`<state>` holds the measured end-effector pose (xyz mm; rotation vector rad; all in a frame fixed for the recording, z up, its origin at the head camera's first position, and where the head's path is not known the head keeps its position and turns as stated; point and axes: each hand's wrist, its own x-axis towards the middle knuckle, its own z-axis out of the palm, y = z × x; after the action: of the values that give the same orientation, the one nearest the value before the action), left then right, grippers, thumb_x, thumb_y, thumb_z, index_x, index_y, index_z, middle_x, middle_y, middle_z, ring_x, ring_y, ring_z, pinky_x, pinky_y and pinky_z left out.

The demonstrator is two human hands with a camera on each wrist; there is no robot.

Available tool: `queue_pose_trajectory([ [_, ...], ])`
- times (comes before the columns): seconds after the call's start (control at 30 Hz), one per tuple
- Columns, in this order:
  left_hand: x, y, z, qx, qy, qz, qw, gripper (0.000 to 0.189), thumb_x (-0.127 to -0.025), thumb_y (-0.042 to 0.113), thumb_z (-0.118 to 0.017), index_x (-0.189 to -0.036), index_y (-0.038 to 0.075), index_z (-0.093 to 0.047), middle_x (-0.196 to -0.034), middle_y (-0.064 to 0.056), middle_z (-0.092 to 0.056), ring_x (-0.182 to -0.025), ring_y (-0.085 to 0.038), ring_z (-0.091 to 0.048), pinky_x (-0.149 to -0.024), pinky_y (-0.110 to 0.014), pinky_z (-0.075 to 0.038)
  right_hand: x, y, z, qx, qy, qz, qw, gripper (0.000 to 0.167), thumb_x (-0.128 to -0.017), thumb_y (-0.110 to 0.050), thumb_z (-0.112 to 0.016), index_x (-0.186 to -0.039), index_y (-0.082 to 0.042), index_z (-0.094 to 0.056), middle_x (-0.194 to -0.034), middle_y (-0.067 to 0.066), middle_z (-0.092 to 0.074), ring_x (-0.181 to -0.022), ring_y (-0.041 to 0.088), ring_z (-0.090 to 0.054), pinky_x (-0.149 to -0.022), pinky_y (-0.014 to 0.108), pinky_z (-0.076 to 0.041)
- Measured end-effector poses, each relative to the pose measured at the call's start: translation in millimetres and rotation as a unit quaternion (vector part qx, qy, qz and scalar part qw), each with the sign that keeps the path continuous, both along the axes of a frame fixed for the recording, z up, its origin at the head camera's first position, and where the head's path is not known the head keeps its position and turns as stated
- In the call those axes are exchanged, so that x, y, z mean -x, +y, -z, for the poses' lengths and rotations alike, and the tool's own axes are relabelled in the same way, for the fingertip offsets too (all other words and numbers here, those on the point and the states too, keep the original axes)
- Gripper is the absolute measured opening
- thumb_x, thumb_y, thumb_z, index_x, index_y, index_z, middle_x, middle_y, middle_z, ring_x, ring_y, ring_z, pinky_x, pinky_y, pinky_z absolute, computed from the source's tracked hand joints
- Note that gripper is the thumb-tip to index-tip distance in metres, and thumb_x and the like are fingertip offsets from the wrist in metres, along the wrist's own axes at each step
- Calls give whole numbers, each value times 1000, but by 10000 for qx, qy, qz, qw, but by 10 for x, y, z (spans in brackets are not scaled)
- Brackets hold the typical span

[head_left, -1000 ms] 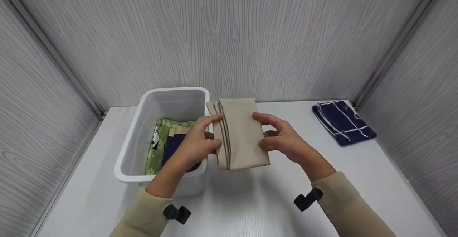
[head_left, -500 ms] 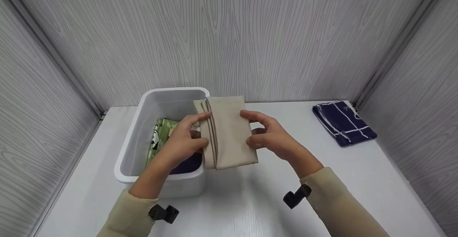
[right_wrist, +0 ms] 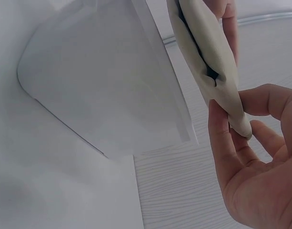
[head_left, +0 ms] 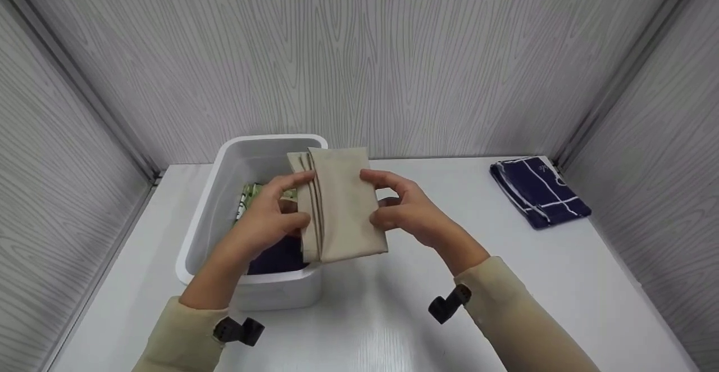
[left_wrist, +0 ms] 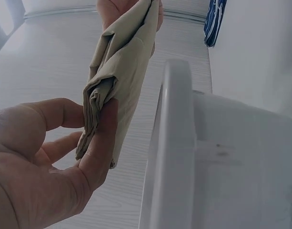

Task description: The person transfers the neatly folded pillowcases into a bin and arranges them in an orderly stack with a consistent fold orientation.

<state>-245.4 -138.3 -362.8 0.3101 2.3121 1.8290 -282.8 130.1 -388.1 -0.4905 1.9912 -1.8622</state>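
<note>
A folded beige cloth (head_left: 345,203) is held up between both hands, level with the rim of a white plastic bin (head_left: 194,237) and overlapping its right side in the head view. My left hand (head_left: 264,217) pinches the layered left edge, thumb on one face and fingers on the other. On the opposite edge my right hand (head_left: 413,209) grips the cloth the same way. The left wrist view shows the stacked folds of the cloth (left_wrist: 122,71) between thumb and fingers. In the right wrist view its rounded fold (right_wrist: 207,52) sits in the right hand's pinch.
Inside the bin lie a green patterned cloth (head_left: 253,192) and a dark navy cloth (head_left: 278,257), partly hidden by the left hand. A folded navy cloth with white lines (head_left: 542,192) lies at the table's back right. Grey wood-grain walls (head_left: 359,57) enclose the white table (head_left: 449,186).
Both hands have moved left with the beige cloth, from the bin's right side to partly over its right rim. The navy cloth at the right has stayed put.
</note>
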Motion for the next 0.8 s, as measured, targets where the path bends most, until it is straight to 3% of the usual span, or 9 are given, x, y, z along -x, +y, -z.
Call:
queue_pose_trajectory([
  [0.4, 7, -196, 6, 142, 32, 165, 9998, 75, -82, -8, -59, -152, 10, -40, -150, -15, -31, -103, -26, -62, -74, -35, -58, 12, -164, 18, 136, -52, -28, 9999, 75, -78, 5, -63, -147, -21, -49, -136, 10, -44, -109, 29, -64, -78, 39, -58],
  [0.6, 5, -293, 8, 225, 150, 192, 9995, 74, -83, -8, -59, -152, 9, -40, -144, -18, -40, -98, -23, -63, -73, -34, -58, 26, -246, 19, 157, -102, -41, 9998, 75, -77, 6, -64, -147, -21, -49, -136, 9, -43, -107, 29, -64, -80, 41, -59],
  [0.8, -21, -376, -17, 287, 152, 257, 9991, 73, -85, -8, -59, -153, 10, -39, -148, -14, -39, -94, -20, -62, -73, -33, -57, 20, -326, 10, 200, -156, -84, 9996, 75, -78, 6, -63, -147, -20, -49, -136, 9, -44, -104, 27, -65, -80, 41, -59],
])
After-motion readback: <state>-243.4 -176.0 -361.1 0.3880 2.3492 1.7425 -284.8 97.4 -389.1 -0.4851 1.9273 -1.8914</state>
